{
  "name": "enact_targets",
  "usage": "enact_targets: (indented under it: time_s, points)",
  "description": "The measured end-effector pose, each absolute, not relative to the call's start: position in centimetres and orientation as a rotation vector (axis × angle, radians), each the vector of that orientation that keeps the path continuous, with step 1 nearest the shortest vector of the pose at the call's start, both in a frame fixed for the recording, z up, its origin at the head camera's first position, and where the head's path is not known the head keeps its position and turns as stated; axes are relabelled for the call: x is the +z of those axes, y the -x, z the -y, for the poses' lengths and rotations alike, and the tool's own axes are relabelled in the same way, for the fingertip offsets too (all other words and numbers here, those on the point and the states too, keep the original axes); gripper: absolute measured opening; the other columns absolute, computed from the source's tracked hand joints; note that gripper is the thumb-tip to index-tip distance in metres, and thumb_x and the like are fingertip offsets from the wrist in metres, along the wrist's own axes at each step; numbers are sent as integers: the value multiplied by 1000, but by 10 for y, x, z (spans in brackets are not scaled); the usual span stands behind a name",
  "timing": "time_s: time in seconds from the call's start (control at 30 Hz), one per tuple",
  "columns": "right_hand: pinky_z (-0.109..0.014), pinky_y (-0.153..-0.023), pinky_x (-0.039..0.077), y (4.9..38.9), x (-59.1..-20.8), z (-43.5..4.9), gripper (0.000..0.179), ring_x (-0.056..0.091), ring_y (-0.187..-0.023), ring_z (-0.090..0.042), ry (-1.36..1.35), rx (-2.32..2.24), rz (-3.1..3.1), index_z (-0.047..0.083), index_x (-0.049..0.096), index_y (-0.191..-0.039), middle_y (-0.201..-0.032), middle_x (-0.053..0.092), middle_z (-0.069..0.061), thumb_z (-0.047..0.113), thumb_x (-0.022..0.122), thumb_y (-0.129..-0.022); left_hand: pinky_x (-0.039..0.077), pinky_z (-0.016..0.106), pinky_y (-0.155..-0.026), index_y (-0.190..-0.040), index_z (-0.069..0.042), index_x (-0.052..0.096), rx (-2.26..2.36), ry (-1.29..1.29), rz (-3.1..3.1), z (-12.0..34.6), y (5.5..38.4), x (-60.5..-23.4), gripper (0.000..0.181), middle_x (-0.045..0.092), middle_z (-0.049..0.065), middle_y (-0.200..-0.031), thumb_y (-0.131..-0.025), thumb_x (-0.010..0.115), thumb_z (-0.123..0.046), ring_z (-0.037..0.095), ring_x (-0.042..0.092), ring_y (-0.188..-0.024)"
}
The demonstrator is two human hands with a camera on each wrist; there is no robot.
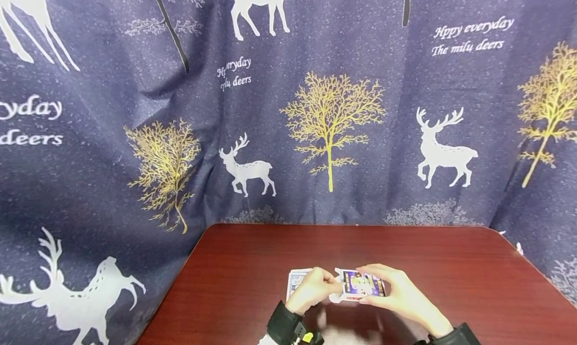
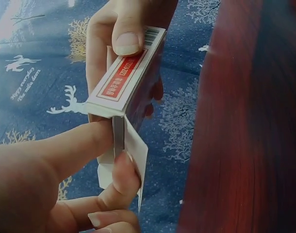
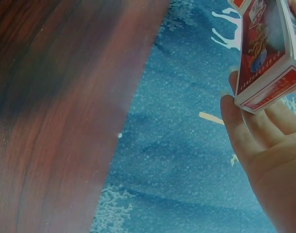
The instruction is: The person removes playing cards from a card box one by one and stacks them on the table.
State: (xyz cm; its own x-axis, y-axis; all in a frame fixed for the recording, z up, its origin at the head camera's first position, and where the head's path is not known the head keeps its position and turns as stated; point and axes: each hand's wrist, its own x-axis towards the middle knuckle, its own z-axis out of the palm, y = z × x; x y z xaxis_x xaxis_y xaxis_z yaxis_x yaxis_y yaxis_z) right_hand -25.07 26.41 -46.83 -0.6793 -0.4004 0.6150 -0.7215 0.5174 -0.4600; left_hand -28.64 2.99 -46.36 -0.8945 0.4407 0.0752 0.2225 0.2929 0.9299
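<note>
A playing card box (image 1: 364, 285) with a purple printed face and white edges is held above the table in my right hand (image 1: 396, 290), thumb and fingers on its opposite sides. Its flaps stand open at the left end. There my left hand (image 1: 315, 287) pinches the edge of a card stack (image 2: 119, 133) inside the box, between thumb and finger. The right wrist view shows the box's red side, with fingers (image 3: 245, 126) beneath it. Partly hidden behind my left hand, a pile of blue-backed cards (image 1: 295, 279) lies on the table.
The reddish-brown table (image 1: 234, 265) has rounded far corners. Behind and beside it hangs a dark blue cloth (image 1: 360, 195) printed with deer and trees. Black bands (image 1: 284, 322) are on both wrists.
</note>
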Motion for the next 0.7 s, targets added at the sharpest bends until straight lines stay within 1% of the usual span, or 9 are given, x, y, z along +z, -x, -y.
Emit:
enact_targets:
  time_s: [0.23, 0.37, 0.47, 0.53, 0.6, 0.7]
  points:
    - [-14, -78, 46, 250, -465, -264, 53, 61, -93, -3, -944, 981, 2343, 15, 63, -122, -114, 67, 3, 27, 83, -74, 18, 21, -42, -67, 13, 58, 1702, -658, -2268, -28, 288, -462, 21, 39, -11, -48, -73, 66, -5, 3, 27, -42]
    - [-13, -79, 45, 251, -464, -264, 54, 60, -93, -3, -937, 975, 2340, 15, 63, -122, -113, 67, 4, 27, 83, -73, 18, 20, -44, -70, 14, 59, 1714, -683, -2187, -25, 293, -462, 22, 39, -11, -51, -77, 68, -5, 4, 27, -46]
    - [-13, -79, 45, 250, -461, -265, 54, 61, -93, -3, -927, 982, 2334, 15, 64, -122, -113, 68, 4, 27, 84, -73, 25, 20, -49, -77, 12, 65, 1704, -704, -2138, -23, 297, -461, 20, 45, -10, -57, -81, 69, -7, 4, 35, -53]
    - [-13, -78, 45, 249, -460, -265, 54, 61, -93, -3, -923, 992, 2327, 15, 64, -122, -113, 68, 4, 26, 84, -73, 31, 19, -55, -81, 11, 68, 1698, -706, -2129, -20, 299, -460, 19, 50, -9, -62, -82, 68, -8, 4, 41, -60]
    - [-14, -78, 45, 249, -459, -265, 54, 61, -92, -3, -921, 1000, 2315, 14, 64, -121, -112, 68, 2, 24, 84, -72, 35, 20, -60, -85, 10, 70, 1701, -696, -2122, -17, 300, -460, 19, 53, -8, -65, -82, 67, -8, 6, 44, -65]
    - [-14, -76, 45, 249, -460, -265, 55, 61, -90, -4, -912, 985, 2294, 12, 65, -120, -110, 69, 0, 20, 86, -69, 37, 21, -64, -86, 11, 69, 1714, -689, -2114, -11, 303, -460, 19, 55, -9, -66, -80, 66, -7, 8, 46, -68]
